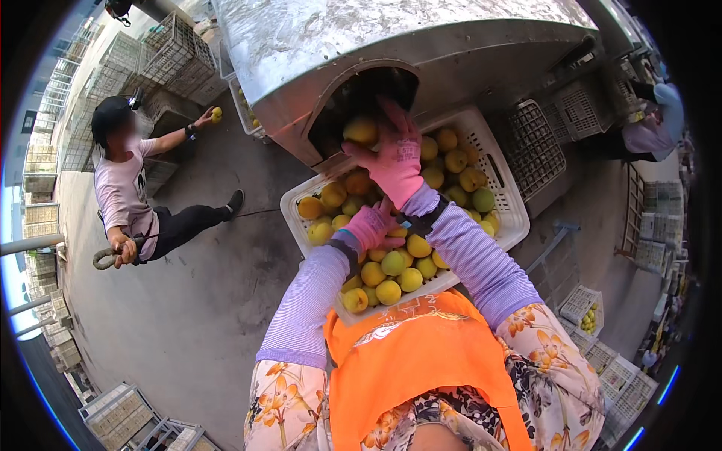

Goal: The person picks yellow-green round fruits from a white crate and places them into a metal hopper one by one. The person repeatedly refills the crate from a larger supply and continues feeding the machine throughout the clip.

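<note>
My right hand point(393, 155), in a pink glove, reaches into the arched opening point(361, 93) of a metal machine. A yellow peach point(361, 131) lies between its thumb and fingers; whether they grip it is unclear. Below, my left hand point(371, 226), gloved in pink too, rests among the peaches point(389, 292) in a white plastic crate point(510, 222). Its fingertips are partly hidden, so any hold on a fruit cannot be made out. The crate sits under the opening and against my orange apron point(417, 361). Most fruit is yellow, and a few are greenish.
The machine's metal housing point(395, 28) overhangs the crate. On the left a person point(127, 169) holds out fruit in one hand and a ring-shaped object in the other. Stacked crates point(175, 53) stand behind. Another person point(654, 127) is at right, beyond a dark crate point(536, 146).
</note>
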A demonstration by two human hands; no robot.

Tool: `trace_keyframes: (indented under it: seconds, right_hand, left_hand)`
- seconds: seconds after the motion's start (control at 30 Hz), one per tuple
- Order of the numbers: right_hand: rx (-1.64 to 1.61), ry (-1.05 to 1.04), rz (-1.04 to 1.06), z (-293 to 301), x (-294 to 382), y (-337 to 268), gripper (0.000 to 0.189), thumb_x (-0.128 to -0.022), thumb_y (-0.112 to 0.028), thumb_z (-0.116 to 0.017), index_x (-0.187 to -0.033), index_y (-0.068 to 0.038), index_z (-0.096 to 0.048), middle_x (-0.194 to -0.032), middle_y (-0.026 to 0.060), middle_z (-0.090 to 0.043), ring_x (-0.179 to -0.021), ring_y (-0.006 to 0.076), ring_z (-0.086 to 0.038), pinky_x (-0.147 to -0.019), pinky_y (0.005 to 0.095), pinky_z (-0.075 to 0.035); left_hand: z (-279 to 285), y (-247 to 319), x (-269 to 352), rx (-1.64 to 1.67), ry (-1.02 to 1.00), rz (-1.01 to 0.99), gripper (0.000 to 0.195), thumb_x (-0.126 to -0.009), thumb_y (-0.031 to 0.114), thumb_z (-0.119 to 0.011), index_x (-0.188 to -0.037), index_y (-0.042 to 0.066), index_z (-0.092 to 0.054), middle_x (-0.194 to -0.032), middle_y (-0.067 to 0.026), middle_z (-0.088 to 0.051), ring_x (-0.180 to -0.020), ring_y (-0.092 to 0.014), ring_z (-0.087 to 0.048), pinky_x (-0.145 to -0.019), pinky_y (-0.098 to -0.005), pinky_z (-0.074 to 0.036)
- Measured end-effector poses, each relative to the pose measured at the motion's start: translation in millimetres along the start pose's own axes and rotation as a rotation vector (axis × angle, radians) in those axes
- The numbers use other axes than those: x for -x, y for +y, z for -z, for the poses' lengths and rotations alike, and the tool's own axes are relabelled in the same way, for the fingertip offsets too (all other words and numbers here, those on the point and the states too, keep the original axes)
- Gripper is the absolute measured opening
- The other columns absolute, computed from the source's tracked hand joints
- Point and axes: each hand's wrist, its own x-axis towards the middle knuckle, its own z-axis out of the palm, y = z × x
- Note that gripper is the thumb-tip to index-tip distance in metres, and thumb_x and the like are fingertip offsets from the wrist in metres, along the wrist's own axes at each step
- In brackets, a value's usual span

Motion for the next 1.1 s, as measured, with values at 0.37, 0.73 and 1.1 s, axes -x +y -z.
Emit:
trace_keyframes:
  seconds: [0.37,0.73,1.1]
  right_hand:
    - [-0.244,-0.386,-0.019,77,-35,2,0.045,-0.089,-0.045,-0.076,-0.117,-0.011,-0.075,-0.122,0.0143,-0.071,-0.103,0.0320,-0.070,-0.090,0.0417,-0.055]
    - [-0.202,-1.063,-0.337,44,73,66,0.071,-0.091,-0.053,-0.071,-0.145,-0.008,-0.061,-0.114,0.0095,-0.071,-0.099,0.0250,-0.068,-0.086,0.0400,-0.056]
    - [-0.773,-0.759,-0.392,137,77,-43,0.091,-0.081,-0.030,-0.086,-0.158,-0.005,-0.045,-0.133,0.0125,-0.064,-0.102,0.0185,-0.067,-0.087,0.0316,-0.056]
  left_hand:
    - [68,16,90,0.781,0.684,0.197,0.059,-0.092,0.055,-0.073,-0.137,0.017,-0.066,-0.139,-0.0235,-0.052,-0.112,-0.036,-0.069,-0.094,-0.0424,-0.059]
    - [57,88,129,2.079,0.990,0.419,0.083,-0.097,0.079,-0.047,-0.151,0.016,-0.048,-0.124,-0.0130,-0.067,-0.106,-0.032,-0.071,-0.078,-0.0484,-0.064]
    - [96,122,127,2.108,1.132,0.280,0.077,-0.105,0.071,-0.039,-0.151,0.010,-0.046,-0.140,-0.0108,-0.060,-0.129,-0.027,-0.061,-0.110,-0.0409,-0.052]
